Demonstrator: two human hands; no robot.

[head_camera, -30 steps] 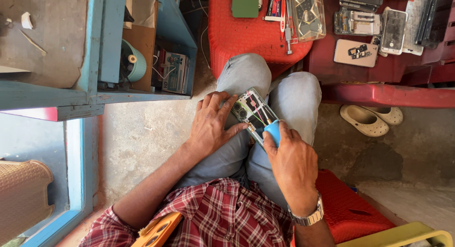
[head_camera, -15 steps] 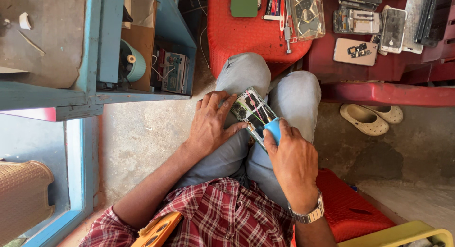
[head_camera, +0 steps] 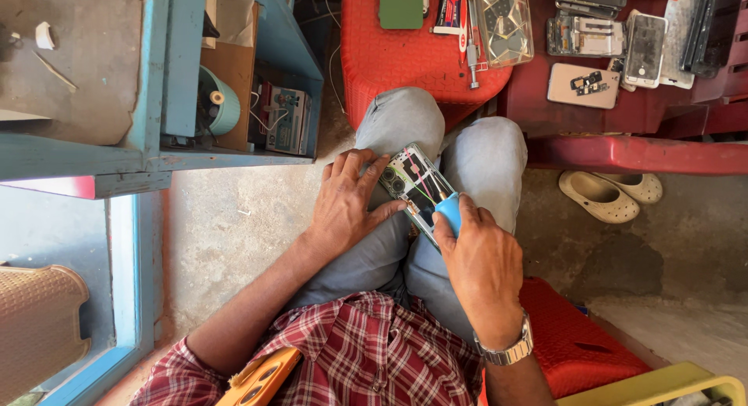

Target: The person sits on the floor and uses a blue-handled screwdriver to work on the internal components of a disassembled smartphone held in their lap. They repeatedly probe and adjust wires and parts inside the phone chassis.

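a seated person in pale blue jeans and a red checked shirt works on an opened smartphone with its back cover off (head_camera: pixel 415 189), which lies across the knees at the centre of the frame, its circuit board and thin coloured wires exposed. the left hand (head_camera: pixel 348 197) rests flat on the left thigh, fingers spread, its fingertips touching the phone's left edge and steadying it; that grip is released rather than clenched. the right hand (head_camera: pixel 481 259), a metal watch at its wrist, is clenched around a blue-handled screwdriver (head_camera: pixel 449 211), whose handle stands at the phone's lower right edge; the tip is hidden, so whether it touches the board cannot be told.

above the knees, at upper centre, a red plastic stool (head_camera: pixel 405 55) carries a green phone cover (head_camera: pixel 401 5), hand tools and a clear plastic parts box (head_camera: pixel 505 24). to its right a dark red plastic counter (head_camera: pixel 639 118) holds several dismantled phones and loose back panels. a pair of cream rubber clogs (head_camera: pixel 609 194) sits on the concrete floor at right, just below that counter. at upper left a blue wooden shelf unit (head_camera: pixel 167 71) holds a teal spool (head_camera: pixel 218 102) and small cartons. an orange phone case (head_camera: pixel 261 379) shows at the bottom edge, against the shirt.
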